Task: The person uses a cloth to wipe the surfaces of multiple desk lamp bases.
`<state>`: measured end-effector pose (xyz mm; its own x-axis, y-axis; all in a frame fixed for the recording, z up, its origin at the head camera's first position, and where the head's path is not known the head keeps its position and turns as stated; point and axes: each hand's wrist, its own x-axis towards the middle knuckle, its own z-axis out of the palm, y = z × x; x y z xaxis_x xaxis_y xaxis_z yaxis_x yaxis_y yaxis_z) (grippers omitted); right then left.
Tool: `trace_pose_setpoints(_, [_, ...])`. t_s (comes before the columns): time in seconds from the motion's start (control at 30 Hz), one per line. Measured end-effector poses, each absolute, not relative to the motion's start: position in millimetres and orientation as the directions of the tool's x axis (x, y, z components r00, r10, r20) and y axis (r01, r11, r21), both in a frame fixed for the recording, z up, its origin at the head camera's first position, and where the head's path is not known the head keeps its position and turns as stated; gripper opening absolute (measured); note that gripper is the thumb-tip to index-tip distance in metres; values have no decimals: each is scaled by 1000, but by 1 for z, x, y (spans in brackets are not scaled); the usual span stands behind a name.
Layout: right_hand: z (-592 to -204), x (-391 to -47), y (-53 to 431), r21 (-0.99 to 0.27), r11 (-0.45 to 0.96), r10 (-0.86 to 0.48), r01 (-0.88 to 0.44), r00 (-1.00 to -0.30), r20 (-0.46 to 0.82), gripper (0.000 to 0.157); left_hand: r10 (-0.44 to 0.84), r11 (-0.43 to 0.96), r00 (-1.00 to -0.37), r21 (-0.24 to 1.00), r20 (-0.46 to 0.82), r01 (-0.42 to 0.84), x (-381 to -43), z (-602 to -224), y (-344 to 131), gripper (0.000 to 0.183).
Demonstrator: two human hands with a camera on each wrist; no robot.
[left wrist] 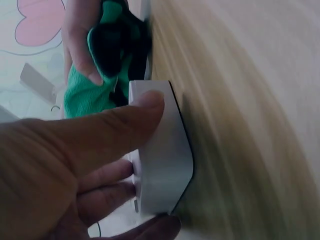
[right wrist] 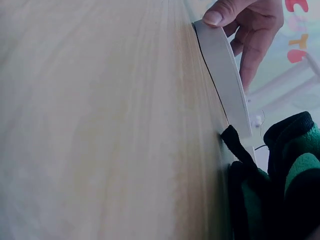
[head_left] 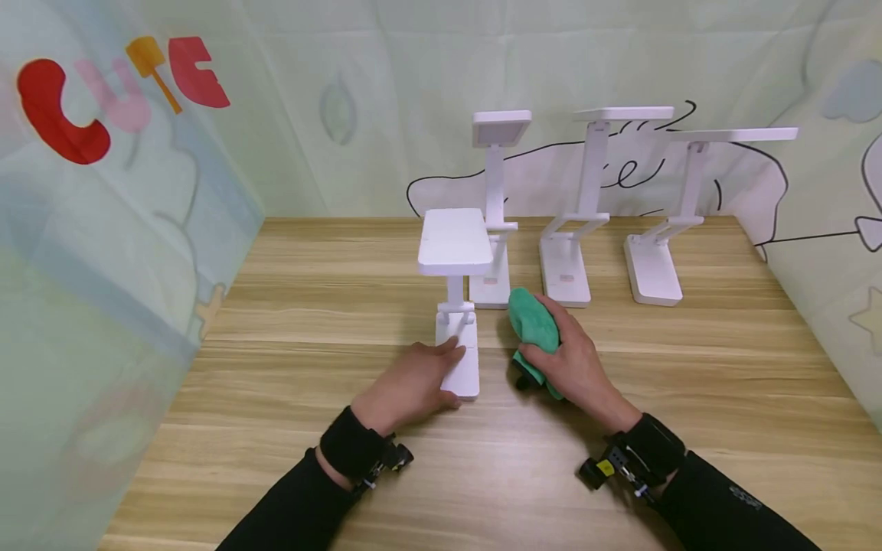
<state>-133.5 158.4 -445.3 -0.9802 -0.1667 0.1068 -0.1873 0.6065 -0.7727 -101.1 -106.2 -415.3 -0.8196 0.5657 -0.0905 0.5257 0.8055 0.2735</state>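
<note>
A white folding phone stand (head_left: 455, 239) stands upright on the wooden table, its flat top plate facing up. My left hand (head_left: 409, 383) grips the stand's base, with the thumb (left wrist: 150, 102) against the base's side and other fingers over its top. To the right of that stand, my right hand (head_left: 575, 367) holds a bunched green cloth (head_left: 534, 320) with black edging, low over the table. In the right wrist view the cloth (right wrist: 302, 145) fills the lower right corner, close beside the stand base (right wrist: 222, 70).
Behind the hands, three similar white stands stand in a row: a left one (head_left: 494, 180), a middle one (head_left: 591, 168) and a right one (head_left: 653, 268). A printed fabric backdrop (head_left: 344, 115) rises behind the wooden table (head_left: 310, 291) and along its sides.
</note>
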Motion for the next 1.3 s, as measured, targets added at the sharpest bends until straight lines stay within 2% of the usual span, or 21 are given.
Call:
trace_pose_setpoints(0.17, [-445,-134,159,-764,617,-152,-186,-982,116,79,632,762,-771,248,-82,598,-98,-419,-98,76])
trace_pose_setpoints(0.4, [-444,-134,161,-742,650,-110,-165,-986,123,77,699,697,-715,231,-7,679,-98,-424,-87,73])
trace_pose_setpoints(0.67, [-442,-134,167,-709,685,-101,-169,-985,136,74,726,639,-688,378,-8,670,-100,-424,-99,64])
trace_pose_setpoints(0.83, [-437,-129,174,-684,694,-184,-223,-974,131,70,760,584,-649,403,34,705,-102,-425,-106,60])
trace_pose_setpoints(1.1, [-424,-117,161,-463,797,-413,-388,-909,51,62,779,549,-620,376,93,746,-107,-430,-102,60])
trace_pose_setpoints(1.3, [-422,-114,138,-377,771,-479,-513,-858,187,58,790,537,-604,354,109,766,-110,-431,-97,55])
